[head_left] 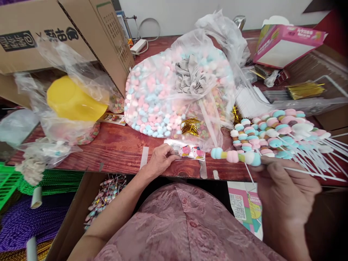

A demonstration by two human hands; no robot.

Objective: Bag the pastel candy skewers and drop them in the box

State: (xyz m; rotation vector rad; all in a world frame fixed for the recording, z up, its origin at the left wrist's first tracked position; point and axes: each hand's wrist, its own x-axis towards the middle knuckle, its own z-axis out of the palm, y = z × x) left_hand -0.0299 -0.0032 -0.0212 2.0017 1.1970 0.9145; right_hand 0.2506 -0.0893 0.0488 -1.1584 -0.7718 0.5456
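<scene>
My left hand (161, 159) rests at the table's front edge, finger and thumb pinched on the end of a small clear printed bag (191, 152) that lies flat. My right hand (288, 194) grips a marshmallow skewer (232, 156) by its white stick, just behind the sweets. Its pink, blue and white marshmallows, with yellow-green pieces between, point left, close to the bag's right end. Behind my right hand lies a pile of similar skewers (274, 132), white sticks toward the right. A large clear bag of marshmallows (152, 98) is beyond the small bag.
Gold twist ties (190, 127) lie by the large bag, with more gold ties (306, 90) at the right. A pink carton (288, 43) stands at the back right. Left are a cardboard box (49, 32) and a yellow bowl-like piece (73, 98). Wrapped skewers (106, 197) fill a box below.
</scene>
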